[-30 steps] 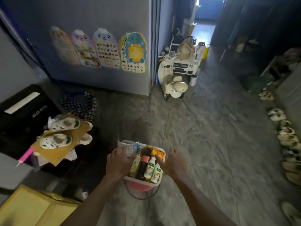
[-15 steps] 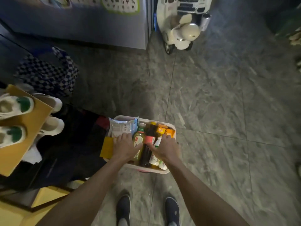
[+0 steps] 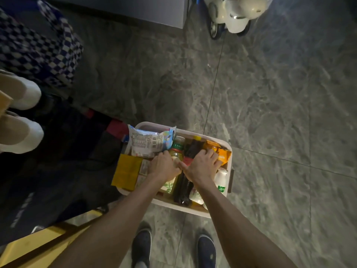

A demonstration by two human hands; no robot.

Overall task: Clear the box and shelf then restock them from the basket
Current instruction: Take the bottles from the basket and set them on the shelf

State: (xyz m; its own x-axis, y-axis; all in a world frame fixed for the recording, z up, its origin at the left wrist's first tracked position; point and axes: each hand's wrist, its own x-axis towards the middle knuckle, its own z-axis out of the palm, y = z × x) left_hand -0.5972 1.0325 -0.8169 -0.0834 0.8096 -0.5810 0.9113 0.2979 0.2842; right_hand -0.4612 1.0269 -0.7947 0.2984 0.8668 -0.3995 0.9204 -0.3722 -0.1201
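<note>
Basket (image 3: 229, 151): white plastic, sitting on the grey stone-tile floor (image 3: 270, 105), packed full; taken as landmark for all entries below.
Left hand (image 3: 164, 167): reaching into the basket's middle, knuckles up, fingers curling down among the goods; what they are grasping, cannot tell.
Right hand (image 3: 201, 167): lying just beside the left hand, thumbs nearly touching, fingers spreading flat over the orange snack packet (image 3: 222, 153); not closing around anything visible.
Dark bottle (image 3: 182, 188): lying lengthwise in the basket's centre, passing under both hands.
Green-label bottle (image 3: 177, 147): lying left of the dark bottle, cap toward the far rim.
White drink bottle (image 3: 221, 180): resting against the basket's right wall.
Blue-and-white packet (image 3: 148, 142): leaning in the far-left corner.
Yellow packet (image 3: 126, 171): overhanging the basket's left rim.
Dark shoes (image 3: 142, 246): standing just near of the basket.
Toy scooter (image 3: 231, 14): standing well beyond the basket.
</note>
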